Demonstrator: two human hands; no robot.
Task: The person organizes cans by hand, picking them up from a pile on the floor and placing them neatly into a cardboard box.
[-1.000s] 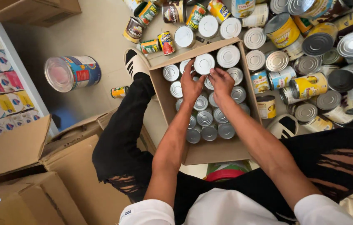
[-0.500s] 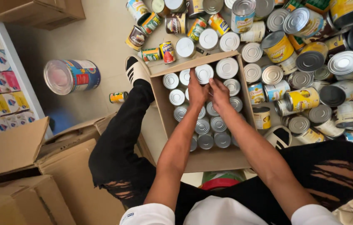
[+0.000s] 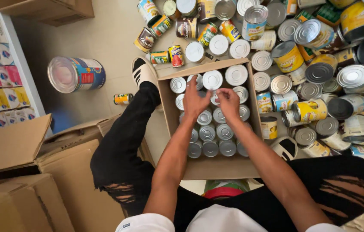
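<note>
Cardboard box (image 3: 167,101) of cans (image 3: 212,79) on beige floor (image 3: 109,38); hands (image 3: 211,102) together, grip unclear

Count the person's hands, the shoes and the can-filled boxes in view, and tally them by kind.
Hands: 2, the left hand and the right hand
Shoes: 2
Can-filled box: 1
Total: 5

Silver-lidded cans (image 3: 212,79) in brown cardboard box (image 3: 167,107); yellow-labelled cans (image 3: 311,110) right.
</note>
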